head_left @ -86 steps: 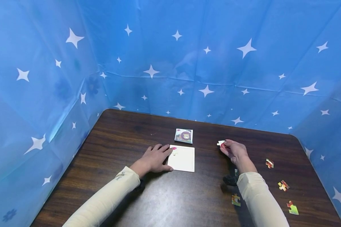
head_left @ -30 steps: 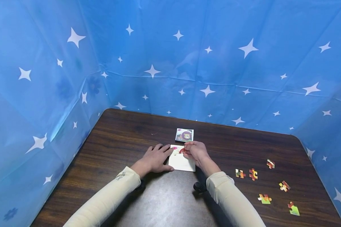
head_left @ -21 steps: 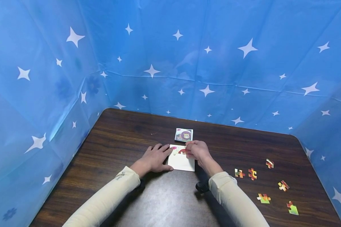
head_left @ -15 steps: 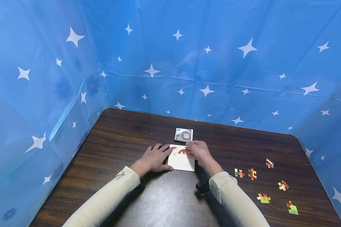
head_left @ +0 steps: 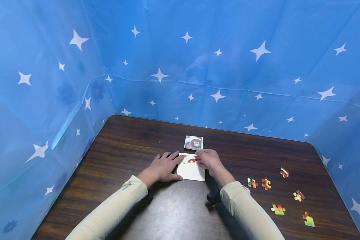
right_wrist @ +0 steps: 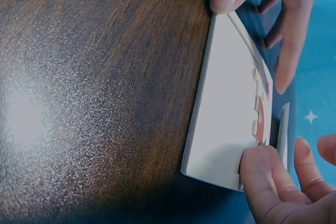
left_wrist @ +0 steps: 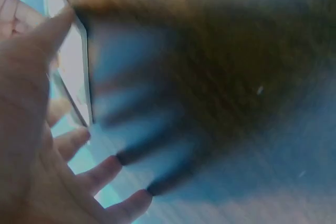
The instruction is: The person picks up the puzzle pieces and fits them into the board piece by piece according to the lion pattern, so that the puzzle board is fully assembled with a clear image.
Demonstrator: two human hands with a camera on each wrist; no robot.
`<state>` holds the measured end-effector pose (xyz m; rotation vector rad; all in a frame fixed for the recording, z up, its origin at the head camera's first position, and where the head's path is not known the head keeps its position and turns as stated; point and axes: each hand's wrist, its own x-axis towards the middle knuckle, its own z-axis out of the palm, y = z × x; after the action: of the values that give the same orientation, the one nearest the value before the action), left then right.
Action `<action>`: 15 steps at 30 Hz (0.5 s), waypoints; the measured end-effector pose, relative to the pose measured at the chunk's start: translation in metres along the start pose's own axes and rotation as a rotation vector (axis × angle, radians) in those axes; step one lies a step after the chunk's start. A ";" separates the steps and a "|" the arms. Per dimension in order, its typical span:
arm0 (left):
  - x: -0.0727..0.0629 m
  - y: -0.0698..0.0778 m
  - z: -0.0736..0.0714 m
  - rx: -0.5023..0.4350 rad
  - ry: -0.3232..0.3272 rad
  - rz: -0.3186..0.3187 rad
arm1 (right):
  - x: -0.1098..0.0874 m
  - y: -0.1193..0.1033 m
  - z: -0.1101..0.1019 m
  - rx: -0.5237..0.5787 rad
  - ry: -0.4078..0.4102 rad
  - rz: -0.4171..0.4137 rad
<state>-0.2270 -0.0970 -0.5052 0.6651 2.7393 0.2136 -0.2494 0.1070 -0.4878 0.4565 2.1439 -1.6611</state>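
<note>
My left hand (head_left: pixel 165 167) lies with spread fingers against the left edge of a white puzzle tray (head_left: pixel 191 172); its thumb touches the near corner in the right wrist view. Along the tray's far side lie a pink-marked puzzle piece (head_left: pixel 185 156), partly under my left index finger, and a red-arc puzzle piece (head_left: pixel 192 160). At the far right corner my right hand (head_left: pixel 209 159) pinches a puzzle piece (right_wrist: pixel 240 182) low against the tray. Those fingertips cover most of it, so whether it is seated I cannot tell.
A small lion picture card (head_left: pixel 193 142) lies just beyond the tray. Several loose puzzle pieces, among them a red-and-yellow piece (head_left: pixel 266 183) and a green-and-red piece (head_left: pixel 308 219), are scattered on the dark wooden table (head_left: pixel 132 140) at right. A blue star-printed curtain (head_left: pixel 180 66) hangs behind.
My right hand has come left from over the table, where it held a white-and-red piece, to the tray's far right corner. The red-arc piece now shows in the tray. My left hand stays put.
</note>
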 end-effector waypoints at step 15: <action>0.009 0.015 -0.001 0.048 0.001 0.075 | 0.004 0.004 -0.004 0.004 -0.005 0.004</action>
<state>-0.2287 -0.0796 -0.5039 0.7818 2.7301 0.1658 -0.2509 0.1118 -0.4924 0.4570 2.1354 -1.6633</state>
